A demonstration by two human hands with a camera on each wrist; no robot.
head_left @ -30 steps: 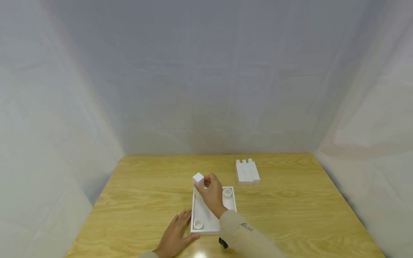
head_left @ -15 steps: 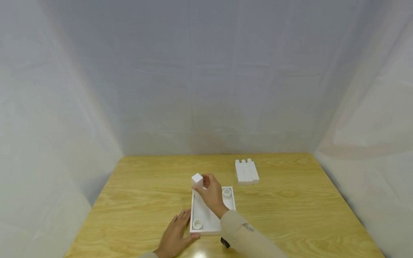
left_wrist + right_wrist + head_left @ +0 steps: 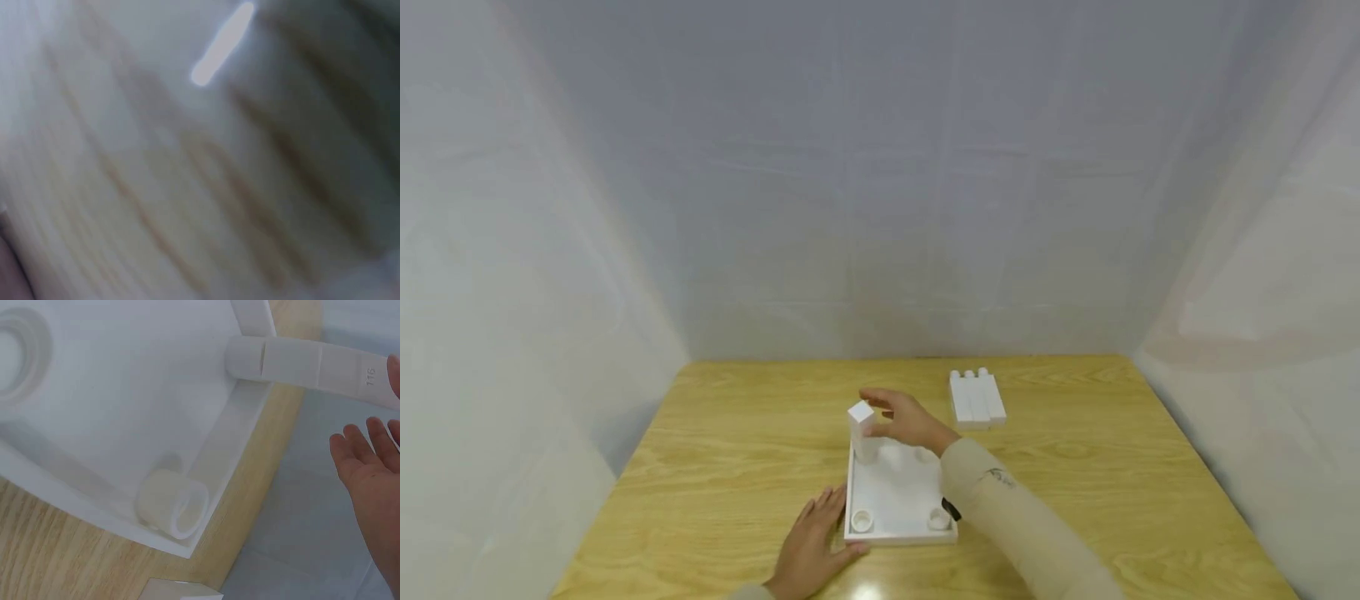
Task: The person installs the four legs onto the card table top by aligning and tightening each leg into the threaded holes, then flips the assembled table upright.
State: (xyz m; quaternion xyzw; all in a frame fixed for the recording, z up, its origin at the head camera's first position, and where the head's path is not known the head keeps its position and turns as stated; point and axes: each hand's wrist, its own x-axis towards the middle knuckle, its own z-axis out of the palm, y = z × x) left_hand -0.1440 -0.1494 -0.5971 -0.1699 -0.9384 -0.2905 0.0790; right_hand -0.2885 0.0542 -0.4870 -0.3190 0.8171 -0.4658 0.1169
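Right fingers [image 3: 357, 442] uncurled from post [image 3: 303, 364]

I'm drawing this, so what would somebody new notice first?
Probably the white post standing at the tray's far left corner, with the right grip just beside it. Next, perhaps, the three more posts lying side by side on the table, beyond the tray and to the right.

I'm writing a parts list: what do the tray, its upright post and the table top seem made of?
Tray: probably rigid plastic, satin; its walls look smooth and evenly white.
Upright post: likely similar plastic, fairly matte; same plain white, with a moulded-looking number on its side.
Table top: wood or wood-print laminate, semi-gloss; grain streaks and a bright glare.
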